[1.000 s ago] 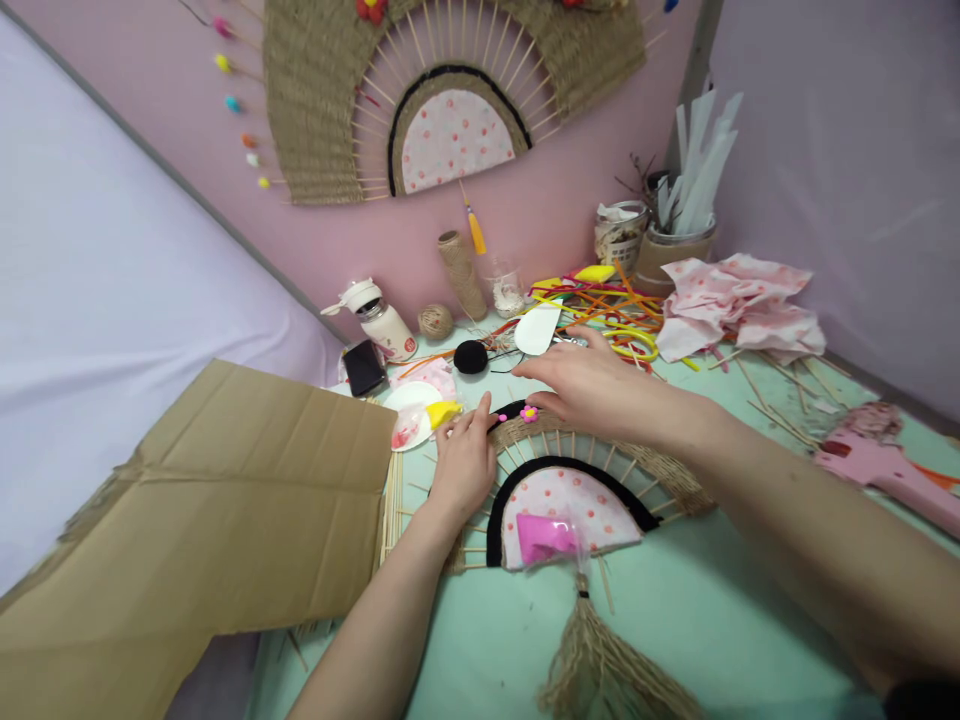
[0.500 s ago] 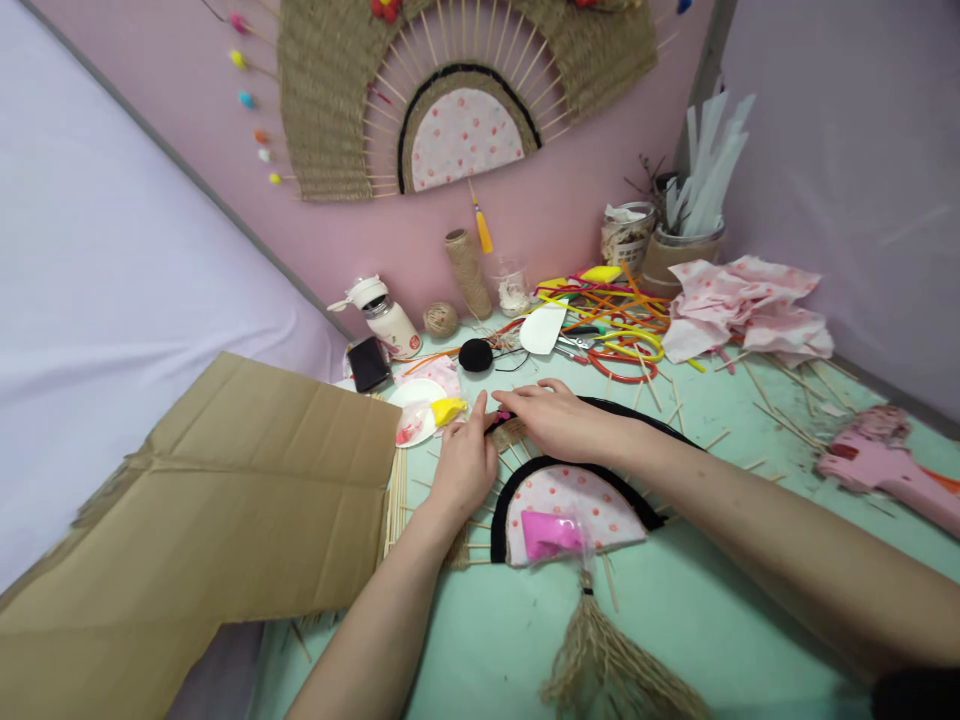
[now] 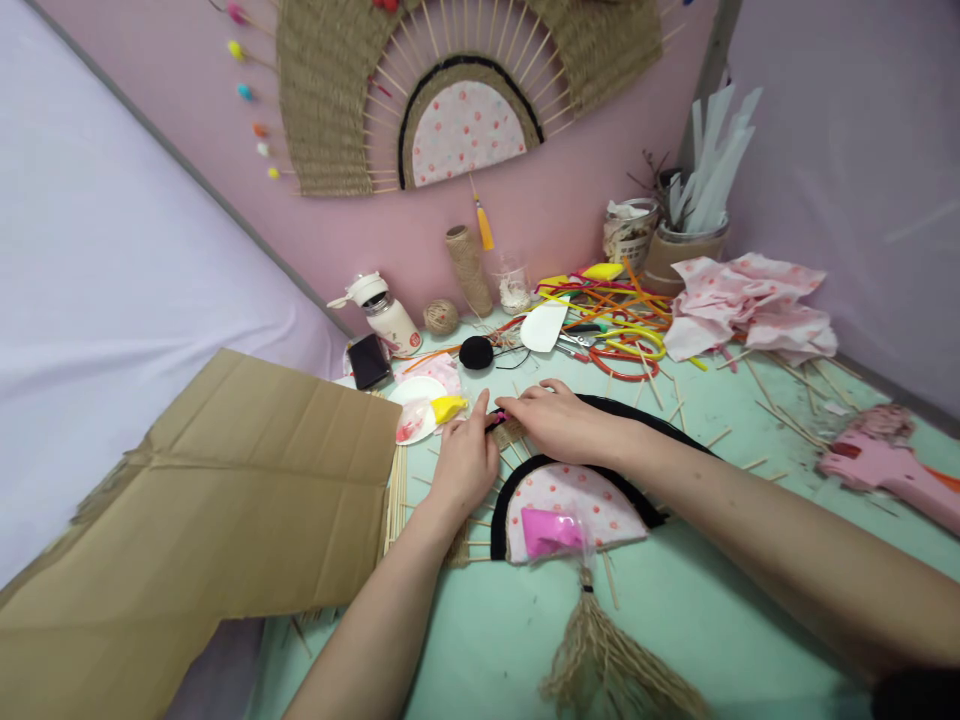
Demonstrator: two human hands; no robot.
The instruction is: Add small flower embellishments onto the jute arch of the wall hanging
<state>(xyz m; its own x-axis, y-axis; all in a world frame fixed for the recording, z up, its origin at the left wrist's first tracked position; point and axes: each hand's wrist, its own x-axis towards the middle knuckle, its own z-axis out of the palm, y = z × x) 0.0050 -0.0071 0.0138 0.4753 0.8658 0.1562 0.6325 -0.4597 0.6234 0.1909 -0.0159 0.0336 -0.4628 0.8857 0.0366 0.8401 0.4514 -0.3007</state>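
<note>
A half-round fan of thin sticks, twine weaving and black edging lies on the table, its dotted cloth centre [image 3: 574, 497] facing up. My left hand [image 3: 466, 462] closes on the fan's upper-left rim, thumb pointing up. Beside it my right hand [image 3: 559, 420] reaches over the rim from the right, fingers bent together and pressing down. Between the fingertips a small bit of pink clay [image 3: 502, 415] shows on the black edge. A bag of pink clay [image 3: 551, 534] rests on the cloth centre. Below it hangs a twine tassel [image 3: 600, 650].
Bent cardboard [image 3: 277, 480] stands at left. Behind my hands are a white plate [image 3: 409, 425] with a yellow clay packet [image 3: 448, 408], a black yarn ball [image 3: 476, 353] and scissors [image 3: 622, 365]. A pink glue gun [image 3: 885, 465] lies at right. A larger fan [image 3: 322, 110] hangs on the wall.
The right fingers have shifted very slightly on the rim, and the pink bit shows a little more. The view has tilted slightly; everything else stays in place.
</note>
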